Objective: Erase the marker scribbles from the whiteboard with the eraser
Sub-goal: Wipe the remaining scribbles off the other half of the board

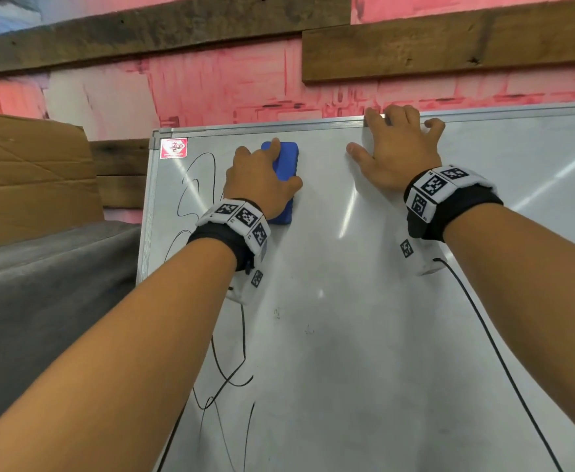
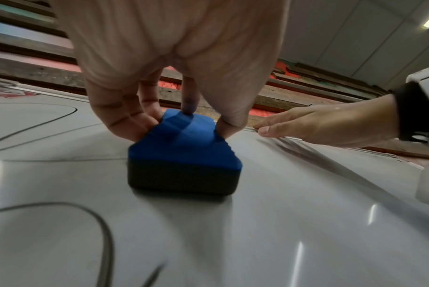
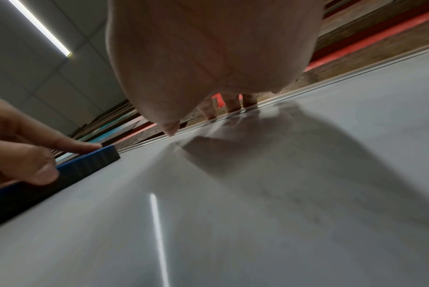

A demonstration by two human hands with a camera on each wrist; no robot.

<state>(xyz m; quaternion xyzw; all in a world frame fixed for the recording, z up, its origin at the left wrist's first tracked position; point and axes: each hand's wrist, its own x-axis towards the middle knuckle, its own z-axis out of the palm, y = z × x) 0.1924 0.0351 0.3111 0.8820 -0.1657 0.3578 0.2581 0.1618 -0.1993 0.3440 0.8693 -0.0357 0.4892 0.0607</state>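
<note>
The whiteboard [image 1: 347, 318] leans against a pink wall. Black marker scribbles [image 1: 197, 185] run down its left side, with more loops lower down [image 1: 228, 376] and close to the left wrist camera [image 2: 103, 229]. My left hand [image 1: 262, 175] grips the blue eraser [image 1: 284, 161] between thumb and fingers, one finger on top. The eraser's dark felt [image 2: 184, 178] lies flat on the board near the top left, just right of the scribbles. My right hand [image 1: 395, 148] holds the board's top frame [image 1: 279, 126], fingers hooked over it and thumb spread on the surface.
A red sticker [image 1: 173, 148] marks the board's top left corner. Left of the board stand a cardboard box [image 1: 30, 175] and a grey cloth-covered surface [image 1: 50, 284]. Wooden planks [image 1: 449, 46] cross the wall. A black cable [image 1: 490, 335] hangs from my right wrist over the board.
</note>
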